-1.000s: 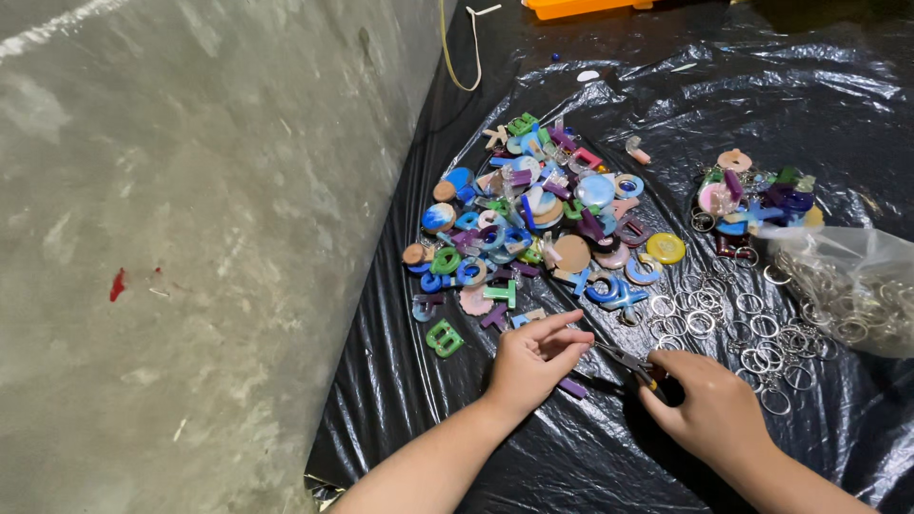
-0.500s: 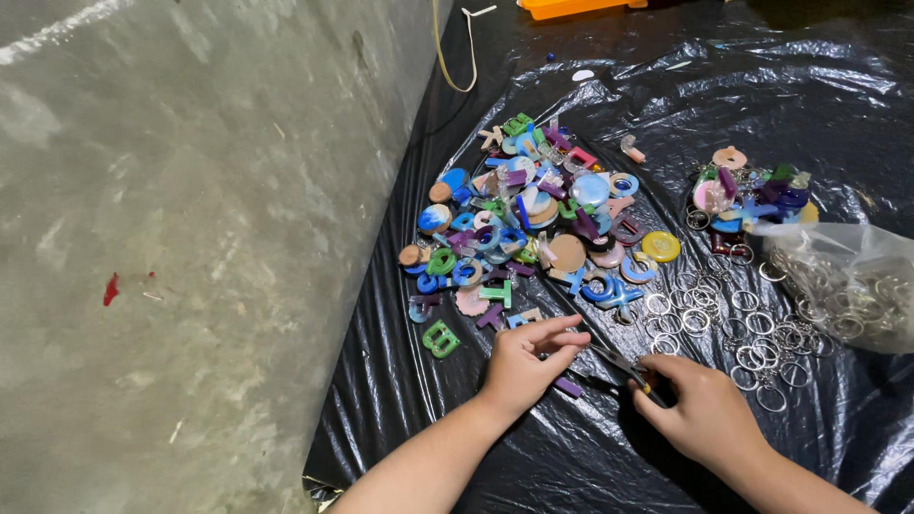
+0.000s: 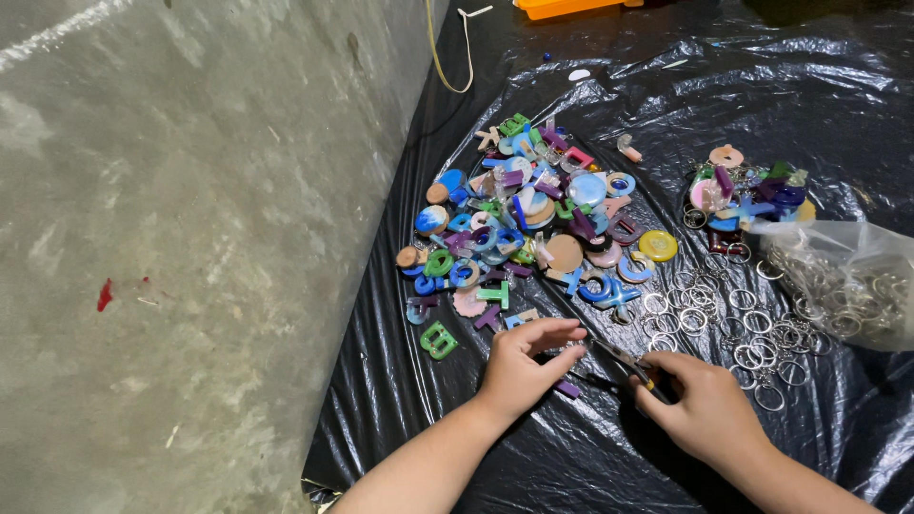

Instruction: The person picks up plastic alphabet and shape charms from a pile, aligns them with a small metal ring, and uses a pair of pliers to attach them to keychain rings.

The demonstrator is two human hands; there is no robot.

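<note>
A clear bag (image 3: 847,286) of rings is seen at right, an orange tray (image 3: 571,8) at top, a concrete floor (image 3: 171,238) at left.

Two bare forearms and hands, no sleeves

The left hand (image 3: 519,366) and right hand (image 3: 705,409) show no gloves, rings, watch or bands; both forearms are uncovered to the picture's edge, near the black plastic sheet (image 3: 819,86).

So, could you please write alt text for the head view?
Two bare hands work over a black plastic sheet: the left hand pinches a small piece while the right hand holds small pliers to it. Behind lie a pile of colourful charms and loose metal rings.
</note>
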